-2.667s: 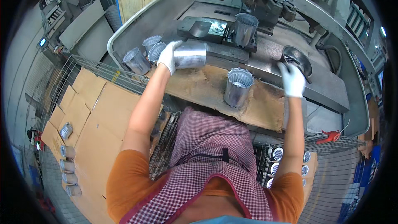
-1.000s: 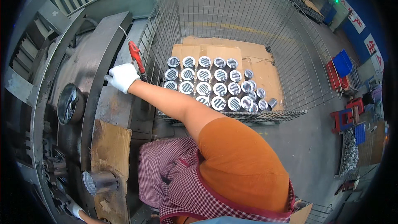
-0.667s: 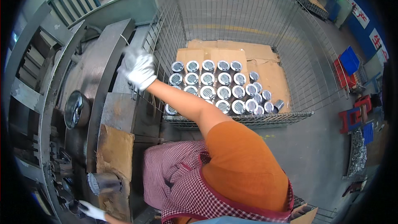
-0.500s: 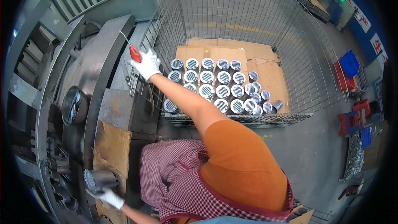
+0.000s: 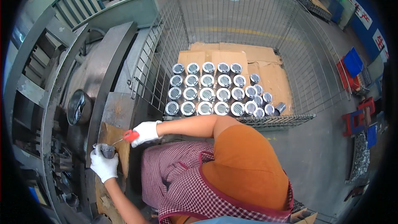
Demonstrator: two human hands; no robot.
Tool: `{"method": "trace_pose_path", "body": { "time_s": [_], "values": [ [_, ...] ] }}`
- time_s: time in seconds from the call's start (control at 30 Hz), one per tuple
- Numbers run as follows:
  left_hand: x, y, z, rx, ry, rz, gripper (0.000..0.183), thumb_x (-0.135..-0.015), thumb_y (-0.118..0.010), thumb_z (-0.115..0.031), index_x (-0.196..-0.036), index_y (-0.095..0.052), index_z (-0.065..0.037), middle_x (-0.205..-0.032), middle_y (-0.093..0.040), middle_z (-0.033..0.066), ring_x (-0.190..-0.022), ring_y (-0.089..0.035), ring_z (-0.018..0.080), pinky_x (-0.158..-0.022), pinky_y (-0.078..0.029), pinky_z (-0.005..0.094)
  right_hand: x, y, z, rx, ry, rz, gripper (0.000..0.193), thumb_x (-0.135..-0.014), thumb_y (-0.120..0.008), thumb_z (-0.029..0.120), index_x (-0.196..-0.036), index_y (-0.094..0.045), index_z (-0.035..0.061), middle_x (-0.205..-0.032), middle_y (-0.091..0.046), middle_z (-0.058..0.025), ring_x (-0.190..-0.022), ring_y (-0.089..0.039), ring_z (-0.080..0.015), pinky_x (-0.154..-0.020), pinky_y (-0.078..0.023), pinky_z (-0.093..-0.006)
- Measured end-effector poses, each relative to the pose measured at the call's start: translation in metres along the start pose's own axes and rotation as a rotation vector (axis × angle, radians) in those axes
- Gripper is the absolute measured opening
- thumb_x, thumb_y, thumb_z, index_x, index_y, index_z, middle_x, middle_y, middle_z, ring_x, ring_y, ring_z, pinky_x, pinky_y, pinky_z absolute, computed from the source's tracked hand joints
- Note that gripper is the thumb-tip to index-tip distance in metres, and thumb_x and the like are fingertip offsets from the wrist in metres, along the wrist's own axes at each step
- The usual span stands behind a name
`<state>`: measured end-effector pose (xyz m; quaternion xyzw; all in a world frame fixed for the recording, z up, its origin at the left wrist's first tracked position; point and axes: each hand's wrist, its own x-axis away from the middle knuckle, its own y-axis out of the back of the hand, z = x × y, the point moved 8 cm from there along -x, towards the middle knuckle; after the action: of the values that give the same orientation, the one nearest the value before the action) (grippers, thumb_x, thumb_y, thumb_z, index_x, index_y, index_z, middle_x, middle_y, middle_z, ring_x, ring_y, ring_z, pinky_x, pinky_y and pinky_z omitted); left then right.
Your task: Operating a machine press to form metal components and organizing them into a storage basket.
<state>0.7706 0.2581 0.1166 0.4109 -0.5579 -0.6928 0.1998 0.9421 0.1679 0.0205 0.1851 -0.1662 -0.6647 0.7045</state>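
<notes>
My gloved left hand (image 5: pixel 104 164) is wrapped round a grey metal cylinder (image 5: pixel 108 151) above the brown cardboard (image 5: pixel 111 130) on the bench at left. In my gloved right hand (image 5: pixel 145 133) is a red-handled tool (image 5: pixel 131 136) with a thin metal shaft. The shaft points left, its tip at or close to the cylinder's upper end; whether they touch I cannot tell. Rows of similar metal cylinders (image 5: pixel 207 94) with slotted shiny tops stand on cardboard inside a wire mesh cage (image 5: pixel 244 10). One cylinder (image 5: pixel 280 108) there lies tilted at the right end.
A round metal bowl (image 5: pixel 78 108) with metal pieces in it sits on the machine bed to the left. The cage's near rim (image 5: pixel 248 121) runs close beyond my right arm. Red and blue bins (image 5: pixel 348 68) stand at the far right.
My right hand has come back toward me with the red-handled tool, from the cage's left side to the cylinder. My left hand has moved up, and the cylinder has been turned.
</notes>
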Motion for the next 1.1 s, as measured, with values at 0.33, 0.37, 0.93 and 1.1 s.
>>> {"method": "trace_pose_path", "body": {
  "time_s": [0.33,0.37,0.93,1.1],
  "values": [
    [0.054,0.014,0.05,0.238,0.003,-0.535,0.064,-0.056,-0.088,-0.023,-0.11,-0.055,-0.014,-0.12,-0.056,0.0134,-0.106,-0.059,0.0321,-0.091,-0.049,0.042,-0.037,-0.045,0.044,0.133,0.092,0.136,0.043,-0.082,-0.061,0.047,-0.1,-0.065,0.0085,-0.088,-0.067,-0.0185,-0.08,-0.064,-0.0361,-0.072,-0.051,-0.0407],
    [0.051,-0.004,0.069,0.438,0.072,-0.508,0.062,-0.057,-0.088,-0.023,-0.11,-0.056,-0.014,-0.119,-0.057,0.0128,-0.105,-0.059,0.0309,-0.09,-0.05,0.0411,-0.037,-0.051,0.054,0.186,0.238,0.135,0.043,-0.085,-0.058,0.046,-0.109,-0.063,0.0099,-0.095,-0.067,-0.0174,-0.084,-0.064,-0.035,-0.075,-0.051,-0.0396],
    [0.091,0.026,0.059,0.274,0.04,-0.771,0.074,-0.049,-0.092,-0.027,-0.107,-0.046,-0.019,-0.115,-0.052,0.0165,-0.099,-0.06,0.0384,-0.081,-0.052,0.0468,-0.02,-0.03,0.091,0.586,-0.011,0.184,0.067,-0.084,-0.052,0.063,-0.107,-0.056,0.0012,-0.095,-0.066,-0.023,-0.09,-0.063,-0.0397,-0.079,-0.049,-0.0439],
    [0.096,0.022,0.069,0.359,0.035,-0.763,0.076,-0.051,-0.092,-0.027,-0.108,-0.042,-0.018,-0.111,-0.053,0.0175,-0.097,-0.061,0.0379,-0.08,-0.052,0.0469,-0.02,-0.057,0.1,0.521,0.047,0.235,0.069,-0.083,-0.052,0.065,-0.109,-0.056,0.0012,-0.095,-0.066,-0.0227,-0.09,-0.063,-0.0398,-0.08,-0.049,-0.0444]
  ]
}}
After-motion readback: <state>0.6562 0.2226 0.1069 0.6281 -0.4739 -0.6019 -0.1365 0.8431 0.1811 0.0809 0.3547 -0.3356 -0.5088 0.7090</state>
